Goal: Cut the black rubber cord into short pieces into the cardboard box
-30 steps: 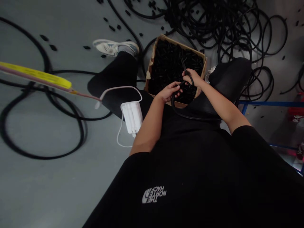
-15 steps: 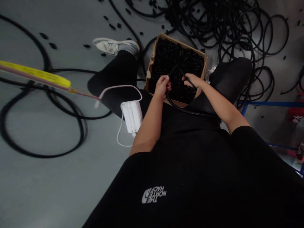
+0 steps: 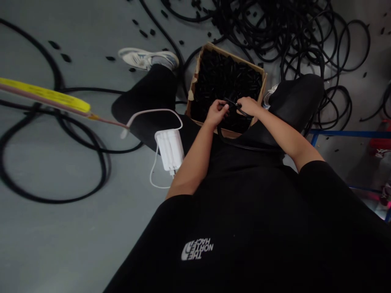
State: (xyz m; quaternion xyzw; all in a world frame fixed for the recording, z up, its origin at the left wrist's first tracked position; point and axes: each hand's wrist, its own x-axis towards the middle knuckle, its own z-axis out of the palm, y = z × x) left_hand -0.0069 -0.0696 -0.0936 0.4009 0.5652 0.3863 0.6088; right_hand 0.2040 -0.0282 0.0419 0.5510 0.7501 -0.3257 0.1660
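Note:
Over the near side of a cardboard box (image 3: 193,83) full of short black pieces (image 3: 229,77), my two hands are close together. My left hand (image 3: 216,113) is closed around a black hose (image 3: 224,138), which runs back from it across my lap. My right hand (image 3: 249,106) grips a dark-handled cutter (image 3: 242,112), shaped like scissors or pliers; its thin metal tip points toward my left fingers. The hose end and the exact contact between tip and hose are too dark to make out.
Tangled black hose (image 3: 275,36) lies beyond the box, with loose black pieces around it. More hose loops (image 3: 55,199) are on the left floor. A white power bank (image 3: 170,149) with a cable rests by my left thigh. A blue frame (image 3: 351,132) stands right.
My left hand has shifted slightly right and opened its grip a little. My right hand has moved slightly right. The hose loop that stood above my hands no longer shows.

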